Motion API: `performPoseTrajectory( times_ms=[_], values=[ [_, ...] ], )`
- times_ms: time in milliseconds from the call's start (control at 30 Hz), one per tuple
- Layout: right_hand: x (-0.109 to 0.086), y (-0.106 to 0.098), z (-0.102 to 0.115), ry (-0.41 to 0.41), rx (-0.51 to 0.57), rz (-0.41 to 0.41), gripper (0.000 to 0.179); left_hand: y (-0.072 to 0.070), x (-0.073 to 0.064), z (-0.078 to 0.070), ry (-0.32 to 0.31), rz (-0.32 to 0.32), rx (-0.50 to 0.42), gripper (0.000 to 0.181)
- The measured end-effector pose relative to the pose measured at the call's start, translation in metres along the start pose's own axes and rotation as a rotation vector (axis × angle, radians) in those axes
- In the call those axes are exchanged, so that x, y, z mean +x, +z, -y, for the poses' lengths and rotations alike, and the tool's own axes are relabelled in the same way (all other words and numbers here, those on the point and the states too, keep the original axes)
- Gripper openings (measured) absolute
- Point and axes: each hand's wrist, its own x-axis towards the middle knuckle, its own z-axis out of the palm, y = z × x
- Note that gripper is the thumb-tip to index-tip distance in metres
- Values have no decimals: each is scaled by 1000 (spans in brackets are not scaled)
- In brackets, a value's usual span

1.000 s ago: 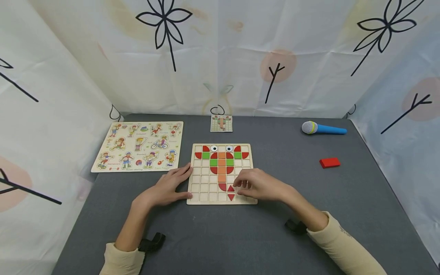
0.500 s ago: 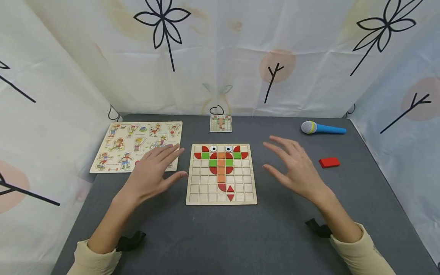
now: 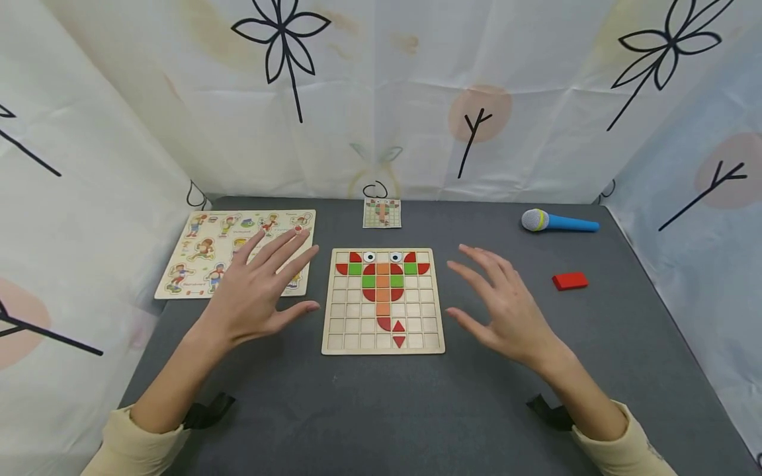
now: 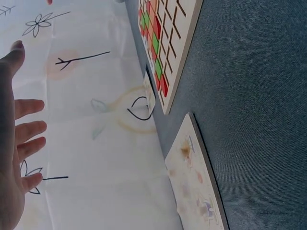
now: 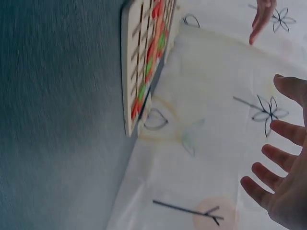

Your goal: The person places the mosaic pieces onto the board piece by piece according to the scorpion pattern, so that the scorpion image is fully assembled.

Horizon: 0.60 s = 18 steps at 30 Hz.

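Between my hands lies a square wooden grid board [image 3: 348,311]. Red, green and orange pieces and two eye pieces form a figure in its cells, with two red triangles [image 3: 399,334] near the bottom. My left hand [image 3: 253,297] hovers left of the board with fingers spread, overlapping the picture puzzle board [image 3: 196,264] in the head view. To the right, my right hand [image 3: 506,304] is held up with its fingers apart and nothing in them. Both wrist views show the fingers raised above the table, holding nothing.
A small pattern card [image 3: 382,213] lies behind the grid board. At the right are a blue toy microphone [image 3: 559,221] and a red block [image 3: 569,281]. White printed cloth [image 3: 411,152] hangs around the dark table [image 3: 381,416].
Both hands have come off the grid board and moved out to either side, fingers spreading. In the last half second they have shifted only slightly. The board's pieces look the same.
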Motion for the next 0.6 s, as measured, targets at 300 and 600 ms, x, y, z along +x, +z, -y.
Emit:
performPoseTrajectory(
  times_ms=[300, 600],
  values=[
    [-1, 46, 30, -32, 151, 278, 54, 9, -1, -1, 3, 50, -11, 97],
    [3, 74, 34, -98, 174, 406, 18, 12, -3, 0, -9, 63, -28, 98]
  ],
)
